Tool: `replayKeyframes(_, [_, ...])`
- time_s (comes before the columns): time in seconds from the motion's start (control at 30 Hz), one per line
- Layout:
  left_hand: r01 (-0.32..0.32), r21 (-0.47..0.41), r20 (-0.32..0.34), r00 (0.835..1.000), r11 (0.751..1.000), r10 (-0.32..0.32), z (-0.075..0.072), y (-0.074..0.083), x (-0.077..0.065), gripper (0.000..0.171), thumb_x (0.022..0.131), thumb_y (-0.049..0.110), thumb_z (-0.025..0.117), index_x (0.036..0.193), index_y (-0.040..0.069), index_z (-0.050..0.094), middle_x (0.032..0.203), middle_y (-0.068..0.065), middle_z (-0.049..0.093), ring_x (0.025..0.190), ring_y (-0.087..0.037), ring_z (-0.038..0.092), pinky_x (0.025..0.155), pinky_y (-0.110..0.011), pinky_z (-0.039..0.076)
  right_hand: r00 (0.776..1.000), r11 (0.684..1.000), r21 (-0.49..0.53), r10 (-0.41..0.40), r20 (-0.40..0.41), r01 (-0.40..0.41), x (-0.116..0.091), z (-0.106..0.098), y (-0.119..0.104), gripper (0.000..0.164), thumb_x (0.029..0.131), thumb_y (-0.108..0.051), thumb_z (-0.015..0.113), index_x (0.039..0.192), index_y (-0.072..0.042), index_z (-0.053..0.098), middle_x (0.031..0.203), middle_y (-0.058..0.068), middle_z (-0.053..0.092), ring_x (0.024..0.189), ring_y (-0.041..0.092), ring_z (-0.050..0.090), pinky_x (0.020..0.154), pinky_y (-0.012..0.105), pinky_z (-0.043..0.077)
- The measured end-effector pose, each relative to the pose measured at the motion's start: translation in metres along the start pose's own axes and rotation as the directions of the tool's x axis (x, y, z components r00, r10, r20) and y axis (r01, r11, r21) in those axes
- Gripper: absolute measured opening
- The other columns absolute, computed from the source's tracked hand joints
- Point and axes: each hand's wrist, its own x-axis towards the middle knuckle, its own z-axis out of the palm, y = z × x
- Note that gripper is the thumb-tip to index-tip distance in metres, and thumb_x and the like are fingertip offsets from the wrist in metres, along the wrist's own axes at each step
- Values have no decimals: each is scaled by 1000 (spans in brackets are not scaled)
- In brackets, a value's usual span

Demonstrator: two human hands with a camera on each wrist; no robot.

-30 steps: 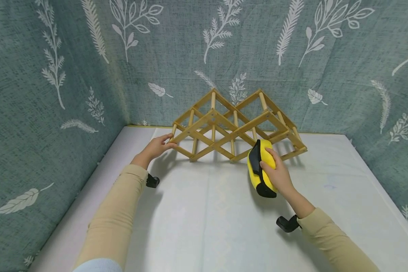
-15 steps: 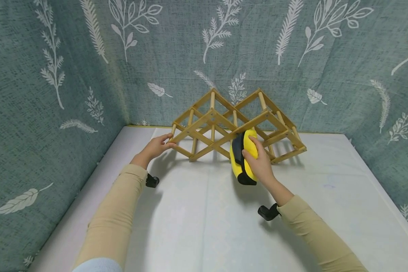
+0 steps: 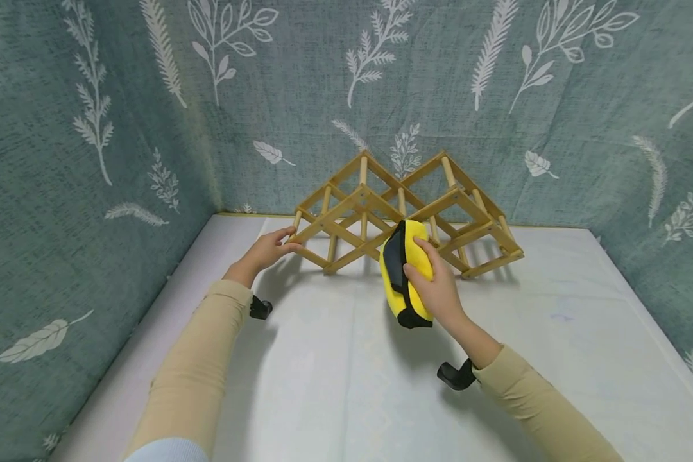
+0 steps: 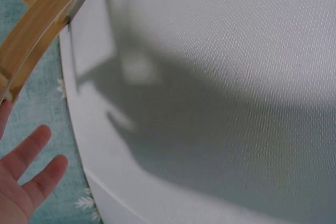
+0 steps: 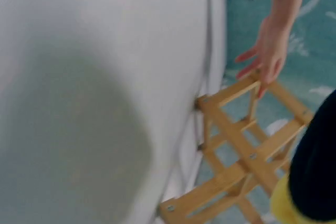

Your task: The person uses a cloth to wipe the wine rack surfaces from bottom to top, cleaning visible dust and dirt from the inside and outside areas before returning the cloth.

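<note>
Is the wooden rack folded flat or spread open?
Spread open. The wooden rack shows wide diamond-shaped gaps between its crossing slats, in the head view.

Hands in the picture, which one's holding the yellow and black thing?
The right hand: it grips the yellow-and-black object, while the left hand touches the left end of the wooden rack.
</note>
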Motion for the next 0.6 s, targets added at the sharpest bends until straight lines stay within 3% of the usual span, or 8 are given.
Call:
replayKeyframes(0.07, [-5,4,0,1000,1000,5,1,1,0,68,89,42,55,146,16,27,147,-17,29,128,-43,33,102,-53,32,998,998,-31,-57,-10,57,-2,-1,-3,50,91,-23,56,139,-17,39,84,14,58,56,20,49,52,27,44])
replayKeyframes(0.13, [-1,8,-1,1000,1000,1,2,1,1,68,90,42,54,146,16,27,147,-16,29,128,-42,33,102,-53,32,996,994,-59,-90,-25,89,1,-1,-7,50,92,-23,56,138,-18,40,66,9,50,47,16,42,47,26,40])
replayKeyframes(0.27, [-1,-9,5,1000,1000,1,2,3,0,65,91,37,54,146,16,27,147,-16,29,129,-43,33,102,-54,31,996,993,-92,-83,-32,80,13,3,-11,50,92,-25,55,139,-21,40,55,5,39,40,13,31,44,26,35])
replayKeyframes(0.37, [-2,-32,13,1000,999,2,2,3,0,63,92,33,54,146,15,27,148,-16,28,129,-43,32,102,-54,31,1000,998,-66,-17,-11,16,24,9,-13,52,92,-27,54,141,-24,37,68,8,49,40,13,30,46,25,35])
replayKeyframes(0.43, [4,-41,14,1000,999,-3,2,3,0,63,92,34,54,146,16,27,148,-15,28,129,-42,32,102,-54,32,1000,999,-44,26,1,-26,30,13,-14,53,92,-28,53,142,-25,35,90,10,58,44,14,35,49,25,37])
replayKeyframes(0.5, [2,-41,14,1000,999,-1,2,2,0,63,92,34,54,146,15,27,148,-16,28,129,-42,33,101,-54,32,999,998,-33,48,4,-48,34,16,-17,54,92,-30,53,142,-26,34,118,9,55,52,14,42,54,26,40])
replayKeyframes(0.6, [-6,-30,6,1000,1000,6,1,2,0,63,92,33,54,146,14,26,147,-17,28,128,-43,33,101,-54,32,999,998,-30,52,1,-52,38,20,-22,55,92,-33,54,142,-27,34,137,7,45,61,18,46,60,28,40])
